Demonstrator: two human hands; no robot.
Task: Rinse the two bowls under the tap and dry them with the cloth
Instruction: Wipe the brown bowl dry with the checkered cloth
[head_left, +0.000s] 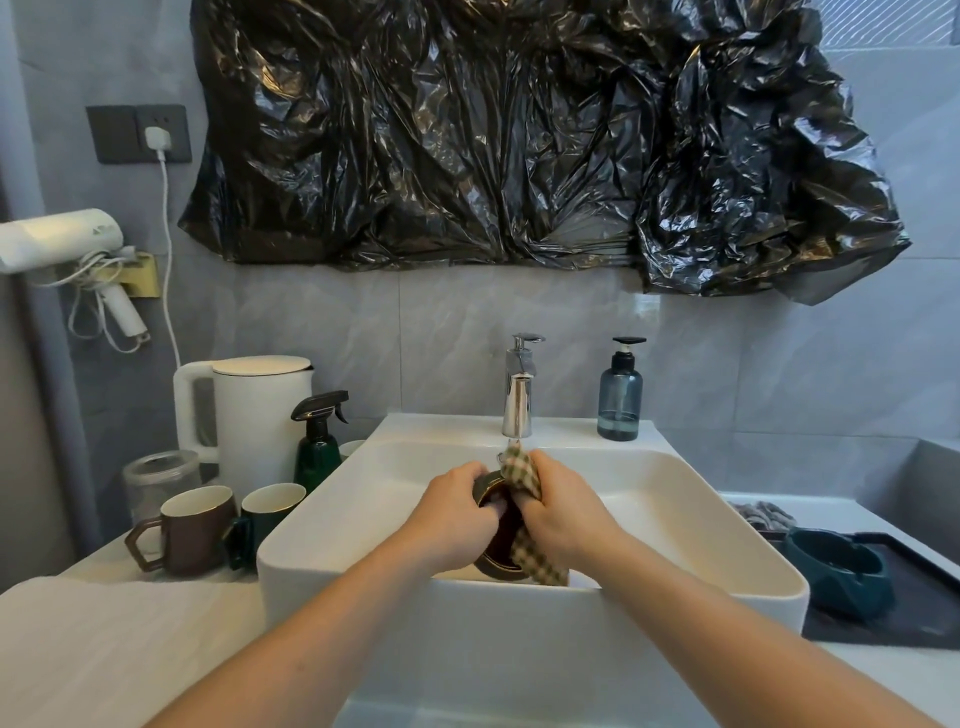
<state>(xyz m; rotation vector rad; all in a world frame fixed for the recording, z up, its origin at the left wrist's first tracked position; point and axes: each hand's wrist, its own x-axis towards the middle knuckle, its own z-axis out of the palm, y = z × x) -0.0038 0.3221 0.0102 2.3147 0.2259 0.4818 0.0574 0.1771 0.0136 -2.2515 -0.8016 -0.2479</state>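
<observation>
At my far left a white hair dryer (57, 239) hangs on the wall, and below it on the counter stand a white kettle (260, 415), a green spray bottle (318, 447), a brown mug (189, 527) and a dark green mug (267, 514). Over the white sink (675, 519) my left hand (452, 514) grips the rim of a dark brown bowl (501, 545), holding it tilted on edge just under the tap (518, 395). My right hand (563, 512) is curled round the checked cloth (524, 478) and presses it against the bowl, one end of the cloth hanging down past the bowl. A blue soap dispenser (621, 395) stands right of the tap. Farther right the dark green bowl (836, 571) sits on a black tray (914, 613).
</observation>
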